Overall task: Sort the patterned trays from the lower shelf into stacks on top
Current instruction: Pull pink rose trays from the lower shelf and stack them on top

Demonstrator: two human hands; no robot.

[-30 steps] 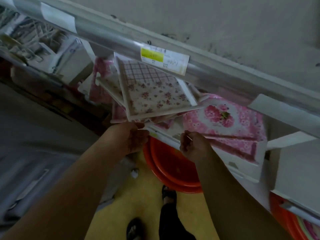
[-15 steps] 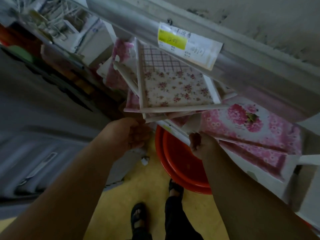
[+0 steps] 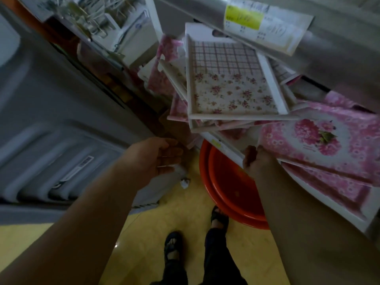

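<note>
The white-framed plaid-and-rose wooden tray (image 3: 232, 83) tops a skewed pile on the lower shelf, at 12 o'clock. Left hand (image 3: 156, 157): released, empty. Right hand (image 3: 256, 161): grasps the pink floral tray (image 3: 320, 140). Risk: the pile slides into the orange plastic basin (image 3: 224, 182) if disturbed.

A single head-worn view looks steeply down and forward from close range, tilted so the shelf edge (image 3: 320, 48) runs from twelve o'clock toward three. Both forearms enter from the bottom corners at seven and five o'clock. The yellow floor (image 3: 144, 233) and the person's feet (image 3: 174, 243) sit at six o'clock, directly beneath.
</note>
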